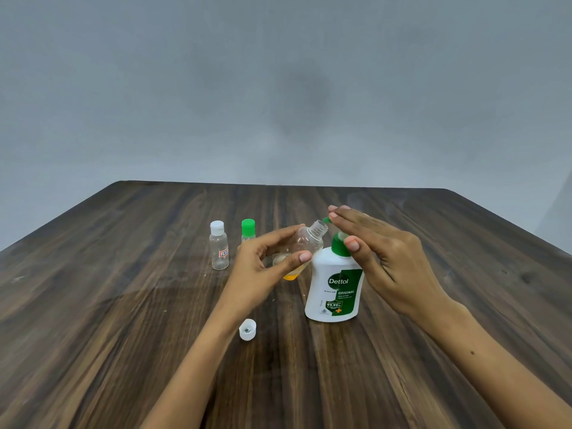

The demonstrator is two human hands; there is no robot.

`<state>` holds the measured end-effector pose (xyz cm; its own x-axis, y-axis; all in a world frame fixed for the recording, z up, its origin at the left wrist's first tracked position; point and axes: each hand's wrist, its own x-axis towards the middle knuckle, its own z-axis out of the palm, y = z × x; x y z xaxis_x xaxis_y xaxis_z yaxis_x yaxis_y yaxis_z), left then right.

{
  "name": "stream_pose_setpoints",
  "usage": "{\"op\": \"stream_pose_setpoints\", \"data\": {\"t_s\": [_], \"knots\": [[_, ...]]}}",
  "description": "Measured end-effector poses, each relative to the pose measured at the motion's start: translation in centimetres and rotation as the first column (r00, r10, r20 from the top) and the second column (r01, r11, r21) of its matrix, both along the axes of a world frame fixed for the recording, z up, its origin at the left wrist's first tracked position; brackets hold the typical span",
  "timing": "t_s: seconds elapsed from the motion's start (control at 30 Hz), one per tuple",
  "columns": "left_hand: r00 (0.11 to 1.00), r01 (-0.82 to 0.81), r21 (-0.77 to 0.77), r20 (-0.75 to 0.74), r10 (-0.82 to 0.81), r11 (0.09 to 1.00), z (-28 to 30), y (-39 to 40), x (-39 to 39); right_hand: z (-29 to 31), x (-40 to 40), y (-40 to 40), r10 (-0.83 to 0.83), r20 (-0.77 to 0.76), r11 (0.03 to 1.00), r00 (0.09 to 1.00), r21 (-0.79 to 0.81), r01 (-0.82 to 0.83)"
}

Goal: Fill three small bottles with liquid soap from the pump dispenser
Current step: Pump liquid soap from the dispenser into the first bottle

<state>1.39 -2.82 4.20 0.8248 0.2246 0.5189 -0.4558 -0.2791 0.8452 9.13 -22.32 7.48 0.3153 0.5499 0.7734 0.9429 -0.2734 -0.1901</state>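
Note:
A white Dettol pump dispenser (335, 286) with a green pump head stands at the table's middle. My right hand (380, 252) lies flat over the pump head, fingers straight. My left hand (263, 267) grips a small clear uncapped bottle (306, 243), tilted with its threaded neck just under the green nozzle; a little orange soap sits at its bottom. Its white cap (247, 329) lies upturned on the table in front. Two more small bottles stand capped at the back left: one with a white cap (219, 246), one with a green cap (248, 230), partly hidden by my left hand.
A dark wood-grain table (123, 305) reaches to a plain grey wall behind. Its far edge and both side edges are in view.

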Motion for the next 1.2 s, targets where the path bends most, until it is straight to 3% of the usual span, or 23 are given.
{"op": "stream_pose_setpoints", "data": {"t_s": [1.2], "knots": [[1.0, 0.003, 0.025, 0.011, -0.004, 1.0, -0.2, 0.1, 0.1, -0.5, -0.4, 0.3, -0.015, 0.003, 0.999, 1.0, 0.05, 0.015]]}}
